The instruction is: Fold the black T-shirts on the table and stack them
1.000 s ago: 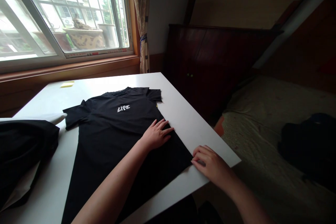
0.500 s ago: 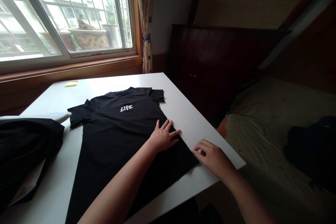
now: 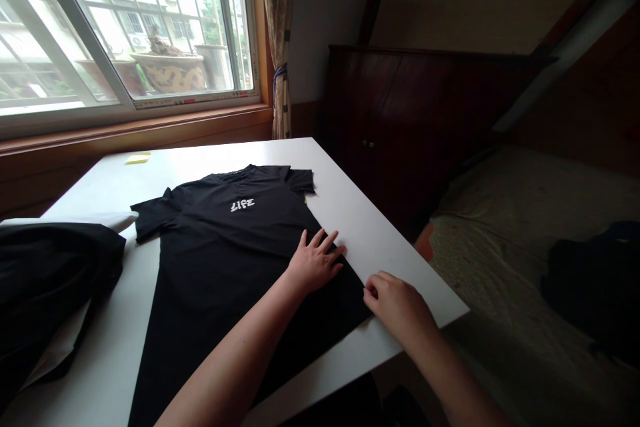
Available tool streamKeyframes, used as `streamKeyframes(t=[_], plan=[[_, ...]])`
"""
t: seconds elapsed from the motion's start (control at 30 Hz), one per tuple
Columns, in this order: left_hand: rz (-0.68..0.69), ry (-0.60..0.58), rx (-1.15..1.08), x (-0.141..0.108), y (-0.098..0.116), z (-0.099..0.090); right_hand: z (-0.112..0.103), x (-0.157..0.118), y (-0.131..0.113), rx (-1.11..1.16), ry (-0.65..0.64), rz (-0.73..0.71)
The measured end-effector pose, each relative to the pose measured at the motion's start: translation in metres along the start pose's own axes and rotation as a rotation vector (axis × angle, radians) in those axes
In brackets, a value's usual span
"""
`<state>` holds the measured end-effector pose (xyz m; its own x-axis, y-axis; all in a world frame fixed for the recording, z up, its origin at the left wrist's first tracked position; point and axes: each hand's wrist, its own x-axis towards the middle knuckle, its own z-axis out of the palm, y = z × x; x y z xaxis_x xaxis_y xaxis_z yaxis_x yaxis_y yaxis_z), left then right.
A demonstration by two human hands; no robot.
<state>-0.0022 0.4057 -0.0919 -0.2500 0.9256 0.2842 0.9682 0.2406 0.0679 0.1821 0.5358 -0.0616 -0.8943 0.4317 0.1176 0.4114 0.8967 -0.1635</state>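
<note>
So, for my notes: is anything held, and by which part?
The right grip appears to pinch the shirt near its bottom corner; the left grip lies spread on top.

t-shirt [image 3: 220, 267]: black, white print [image 3: 243, 205] | table [image 3: 395, 247]: white | cabinet [image 3: 400, 100]: dark red

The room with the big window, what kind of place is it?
Probably a room in a home, maybe a bedroom. There's a tied-back patterned curtain by the window, a dark red-brown cabinet with two little knobs, and what looks like a bed with a rumpled cover.
</note>
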Motion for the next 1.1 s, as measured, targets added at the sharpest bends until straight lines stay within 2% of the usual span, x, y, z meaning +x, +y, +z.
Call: streamKeyframes(t=[0.1,0.2,0.3,0.4,0.5,0.87,1.1], plan=[[0.002,0.003,-0.006,0.000,0.001,-0.004,0.004,0.004,0.008,0.143,-0.029,0.044],[0.022,-0.006,-0.050,0.000,0.001,-0.010,0.008,0.008,0.024,0.417,-0.143,0.132],[0.124,-0.022,-0.131,-0.002,0.001,-0.018,0.011,0.009,0.035,0.560,-0.197,0.188],[0.256,-0.033,-0.176,-0.007,0.003,-0.024,0.013,0.007,0.036,0.518,-0.140,0.182],[0.306,-0.033,-0.165,-0.014,0.008,-0.026,0.013,0.005,0.036,0.474,-0.114,0.167],[0.262,-0.066,-0.133,-0.018,0.020,-0.024,0.009,0.002,0.046,0.430,-0.128,0.161],[0.249,-0.071,-0.113,-0.014,0.027,-0.026,-0.004,-0.005,0.042,0.458,-0.137,0.118]])
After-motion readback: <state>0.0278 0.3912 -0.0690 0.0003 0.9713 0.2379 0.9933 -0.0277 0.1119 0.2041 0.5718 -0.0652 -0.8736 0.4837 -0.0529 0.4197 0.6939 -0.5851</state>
